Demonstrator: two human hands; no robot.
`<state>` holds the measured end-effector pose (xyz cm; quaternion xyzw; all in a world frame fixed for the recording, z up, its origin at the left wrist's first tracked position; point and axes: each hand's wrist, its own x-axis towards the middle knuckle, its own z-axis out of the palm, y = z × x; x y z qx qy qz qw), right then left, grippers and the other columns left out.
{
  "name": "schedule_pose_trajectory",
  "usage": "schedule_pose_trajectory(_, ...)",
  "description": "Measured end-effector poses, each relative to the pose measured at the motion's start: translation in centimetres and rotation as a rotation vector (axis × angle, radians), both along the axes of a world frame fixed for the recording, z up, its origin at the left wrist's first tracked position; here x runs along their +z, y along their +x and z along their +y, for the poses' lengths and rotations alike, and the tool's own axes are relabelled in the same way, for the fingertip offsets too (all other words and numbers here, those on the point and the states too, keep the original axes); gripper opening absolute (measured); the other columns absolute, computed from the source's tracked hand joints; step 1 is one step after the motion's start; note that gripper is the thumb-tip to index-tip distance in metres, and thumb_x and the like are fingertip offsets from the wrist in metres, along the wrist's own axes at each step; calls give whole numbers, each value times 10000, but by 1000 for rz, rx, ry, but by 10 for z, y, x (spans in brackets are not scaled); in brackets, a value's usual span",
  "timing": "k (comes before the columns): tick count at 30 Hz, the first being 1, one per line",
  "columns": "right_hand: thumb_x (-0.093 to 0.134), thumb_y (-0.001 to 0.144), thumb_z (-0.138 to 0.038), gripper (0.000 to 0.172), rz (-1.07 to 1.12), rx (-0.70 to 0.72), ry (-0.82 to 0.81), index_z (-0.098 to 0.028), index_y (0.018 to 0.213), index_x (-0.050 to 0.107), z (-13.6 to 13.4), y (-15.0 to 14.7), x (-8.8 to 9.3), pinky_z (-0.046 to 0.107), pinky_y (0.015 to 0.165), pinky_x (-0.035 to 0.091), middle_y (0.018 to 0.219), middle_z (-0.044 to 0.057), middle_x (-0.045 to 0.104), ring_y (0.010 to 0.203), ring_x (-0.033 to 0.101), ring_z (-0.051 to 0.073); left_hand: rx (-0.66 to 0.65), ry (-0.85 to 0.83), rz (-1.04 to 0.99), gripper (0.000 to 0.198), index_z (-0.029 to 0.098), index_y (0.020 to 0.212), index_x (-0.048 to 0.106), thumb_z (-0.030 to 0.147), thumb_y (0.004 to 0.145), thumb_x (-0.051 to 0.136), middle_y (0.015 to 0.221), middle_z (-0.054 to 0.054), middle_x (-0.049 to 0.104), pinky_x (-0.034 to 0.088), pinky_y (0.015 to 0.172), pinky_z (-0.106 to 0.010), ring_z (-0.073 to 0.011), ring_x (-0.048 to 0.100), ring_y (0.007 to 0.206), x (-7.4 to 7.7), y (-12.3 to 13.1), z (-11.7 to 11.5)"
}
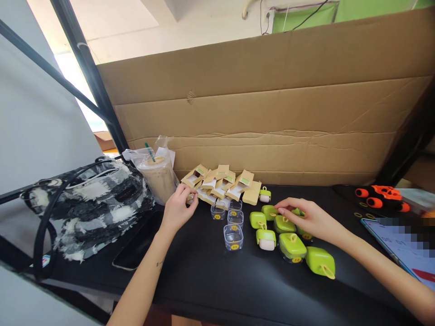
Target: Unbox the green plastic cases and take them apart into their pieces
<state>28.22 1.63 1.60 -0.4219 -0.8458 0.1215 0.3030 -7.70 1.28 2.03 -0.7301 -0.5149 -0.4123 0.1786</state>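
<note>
My left hand (pixel 179 207) is curled at the left end of a pile of small tan cardboard boxes (pixel 220 182), fingertips pinching at one box's edge. My right hand (pixel 307 217) rests palm down over a cluster of green lidded cases (pixel 291 244), its fingers lying on one of them. Three clear plastic cups (pixel 233 236) with yellow stickers stand between the hands. One green and white case (pixel 264 194) sits by the boxes.
All lies on a black table (pixel 210 280) backed by a large cardboard sheet (pixel 272 117). An iced drink in a plastic bag (pixel 158 174) and a black and white bag (pixel 88 203) are at the left; a dark phone (pixel 136 249) lies flat. Orange and black object (pixel 382 197) and tablet (pixel 401 244) at right.
</note>
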Motion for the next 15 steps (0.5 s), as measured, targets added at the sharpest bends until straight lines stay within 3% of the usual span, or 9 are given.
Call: schedule_pose_trajectory(15,435,910,-397,280,-63,10,57,-234,927,661,-3,-2,-5,385,795,470,945,44,723,850,646,220,29,-39,-3,119,202,818,581,246,858,478,882,-6,574,464,568,-207,-93,568,595,2,2,-3)
